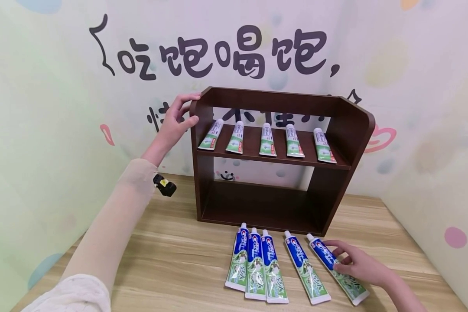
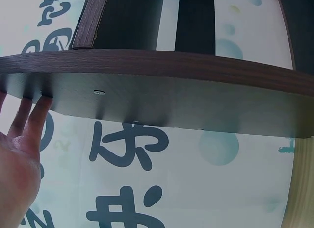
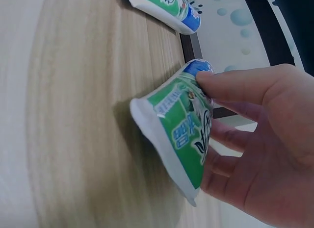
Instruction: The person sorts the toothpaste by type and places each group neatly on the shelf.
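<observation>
A dark brown two-tier wooden shelf [image 1: 253, 158] stands on the table. My left hand [image 1: 177, 119] rests against its left side panel [image 2: 186, 98]; in the left wrist view, fairly straight fingertips touch the panel's outer face. My right hand [image 1: 360, 264] pinches the rightmost blue-and-green toothpaste tube [image 1: 345, 279] between thumb and fingers. In the right wrist view this toothpaste tube [image 3: 181, 120] has its white crimped end towards the camera. Another blue-and-green tube [image 1: 307, 273] lies just left of it on the table.
Three more blue-and-green tubes [image 1: 256, 273] lie close together in front of the shelf. Several smaller white-and-green tubes [image 1: 267, 141] lie in a row on the upper tier. Behind stands a printed wall [image 1: 425, 108]; the wooden table [image 1: 171, 260] carries everything.
</observation>
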The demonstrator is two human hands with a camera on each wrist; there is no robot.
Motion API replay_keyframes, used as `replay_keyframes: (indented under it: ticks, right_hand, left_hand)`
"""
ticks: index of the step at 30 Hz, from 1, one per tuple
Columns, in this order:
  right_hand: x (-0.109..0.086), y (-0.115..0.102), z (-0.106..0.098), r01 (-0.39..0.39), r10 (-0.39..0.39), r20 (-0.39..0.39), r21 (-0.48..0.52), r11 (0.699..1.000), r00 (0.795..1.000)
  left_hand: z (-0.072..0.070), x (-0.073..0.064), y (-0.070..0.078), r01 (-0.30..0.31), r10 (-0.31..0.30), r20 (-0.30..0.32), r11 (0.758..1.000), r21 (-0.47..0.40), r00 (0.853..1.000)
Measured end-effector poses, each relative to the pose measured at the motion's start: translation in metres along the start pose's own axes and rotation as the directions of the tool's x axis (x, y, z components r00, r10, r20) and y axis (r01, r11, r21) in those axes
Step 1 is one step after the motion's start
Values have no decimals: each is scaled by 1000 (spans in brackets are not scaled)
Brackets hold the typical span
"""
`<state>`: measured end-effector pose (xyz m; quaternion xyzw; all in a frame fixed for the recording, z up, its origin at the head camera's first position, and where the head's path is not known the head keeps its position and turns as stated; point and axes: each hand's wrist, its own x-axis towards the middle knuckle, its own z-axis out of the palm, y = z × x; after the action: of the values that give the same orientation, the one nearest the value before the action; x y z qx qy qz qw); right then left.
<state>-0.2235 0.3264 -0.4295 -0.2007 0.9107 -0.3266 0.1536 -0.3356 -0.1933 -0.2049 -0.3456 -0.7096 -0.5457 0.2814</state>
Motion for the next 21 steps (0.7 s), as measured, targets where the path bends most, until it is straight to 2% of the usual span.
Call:
replay_keyframes:
  ticks: [5,13,21]
  right_hand:
    - [3,-5,1,-43,43,10,-12,999,999]
    - [4,-13,4,-13,13,-4,-84,996,1000]
    - [1,-15,2,-13,16,62,-43,999,998]
  left_hand:
    - [0,0,-1,-5,5,0,1000,-4,1000]
    - [-1,-1,0,7,-7,6,1000,1,1000]
    - [0,0,1,17,-17,9,1000,-14,1000]
